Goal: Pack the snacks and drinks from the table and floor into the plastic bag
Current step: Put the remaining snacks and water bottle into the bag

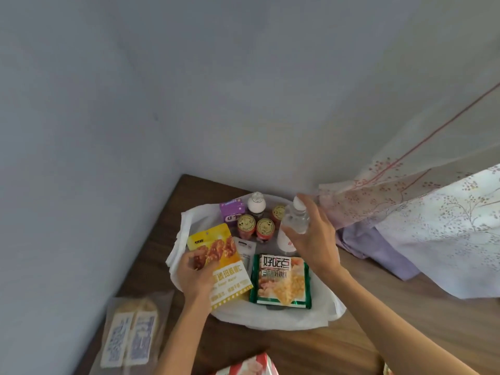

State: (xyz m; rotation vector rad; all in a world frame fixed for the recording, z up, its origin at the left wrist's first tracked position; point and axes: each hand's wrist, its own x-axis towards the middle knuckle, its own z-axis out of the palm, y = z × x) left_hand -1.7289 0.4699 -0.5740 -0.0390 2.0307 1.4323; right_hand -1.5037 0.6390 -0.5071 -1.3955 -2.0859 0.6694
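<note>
The left hand (196,277) grips a yellow snack pouch (232,274) over the white plastic bag (322,312) on the table (351,345). The right hand (311,239) holds a clear bottle (293,220), partly covering it. A red packet (249,365) is cut off below.

My only view rides on the head, wide-angle, facing forward and steeply down onto the table (338,345), close, within arm's reach, wall (189,90) corner filling the upper half
</note>
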